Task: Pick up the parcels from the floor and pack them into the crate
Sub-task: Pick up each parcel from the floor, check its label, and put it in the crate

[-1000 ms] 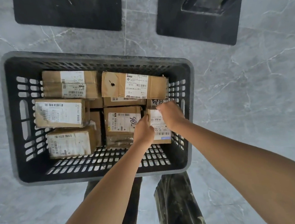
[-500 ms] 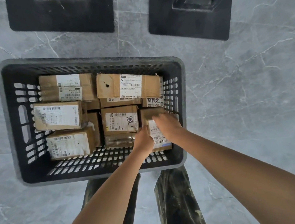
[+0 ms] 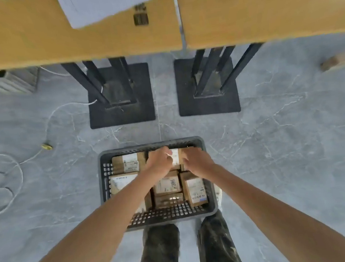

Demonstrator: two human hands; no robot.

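**Both hands on the far parcel in the crate**

Your left hand and right hand are both curled onto the long parcel at the 12 o'clock end of the black crate, the left gripping its left part, the right its right part; only the white label shows between them. The crate sits on the grey floor just ahead of your legs.

Inside it, other brown parcels are packed close together: one at 10 o'clock, one at 9 o'clock partly under your left forearm, a marked one in the middle, and one at 4 o'clock leaning against the right wall (its label faces up). The near strip of the crate's bottom is bare.

Beyond the crate, at 12 o'clock, two black stands carry a tan surface. A white cord lies on the floor at 9 o'clock.
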